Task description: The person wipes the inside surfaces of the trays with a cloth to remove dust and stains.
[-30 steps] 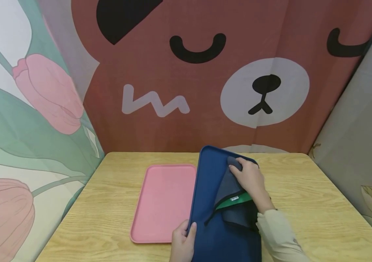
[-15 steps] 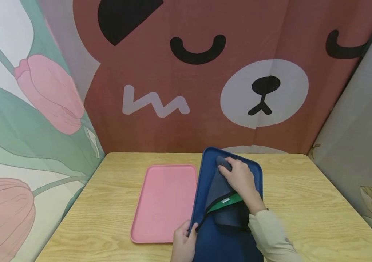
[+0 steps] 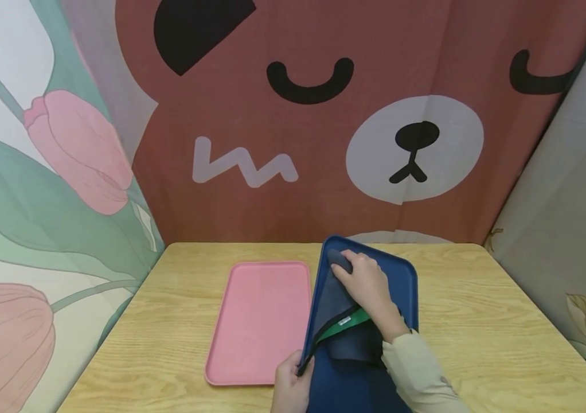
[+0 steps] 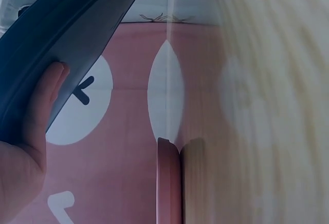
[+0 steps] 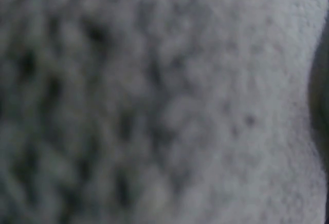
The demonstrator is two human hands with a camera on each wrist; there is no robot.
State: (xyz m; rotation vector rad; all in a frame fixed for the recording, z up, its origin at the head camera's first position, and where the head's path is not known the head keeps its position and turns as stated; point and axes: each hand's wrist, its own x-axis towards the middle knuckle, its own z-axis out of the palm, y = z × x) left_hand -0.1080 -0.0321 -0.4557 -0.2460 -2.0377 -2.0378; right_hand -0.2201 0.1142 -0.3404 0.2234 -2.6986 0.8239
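A dark blue tray [image 3: 401, 281] is propped up at a slant, its far end raised off the table. My left hand [image 3: 293, 383] grips its left edge near the bottom; in the left wrist view the thumb of that hand [image 4: 36, 121] lies along the underside of the tray [image 4: 77, 39]. My right hand [image 3: 367, 287] pinches a dark grey cloth [image 3: 333, 298] against the upper left of the tray's inner face. The cloth is folded over, showing a green strip, a white label and black edging. One black-edged corner trails down to the left thumb. Grey fabric [image 5: 221, 100] fills the right wrist view, blurred.
A pink tray [image 3: 259, 327] lies flat on the wood-grain table [image 3: 153, 332], just left of the blue one. A curtain [image 3: 252, 212] with a bear print hangs behind the table, with flower-print fabric [image 3: 81, 155] at the left.
My right hand has slid the cloth leftward across the blue tray, from near its right edge toward the left edge. The tray has shifted slightly right; my left hand keeps its hold.
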